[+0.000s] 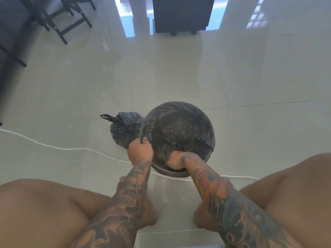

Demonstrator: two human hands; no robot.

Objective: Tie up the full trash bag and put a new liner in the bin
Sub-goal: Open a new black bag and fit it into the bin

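A round dark bin (172,173) stands on the tiled floor in front of my knees. A black liner (180,129) is spread inside it and folded over most of the rim. My left hand (140,150) pinches the liner's edge at the bin's left rim. My right hand (174,159) reaches down inside the bin at its near side, fingers hidden under the liner. A tied full black trash bag (123,129) sits on the floor, touching the bin's left side, with its knot pointing left.
A white cable (53,146) runs across the floor from the left and passes behind the bin's near side. Black chair legs (68,24) stand at the far left. A black cabinet on casters (180,15) stands at the far wall.
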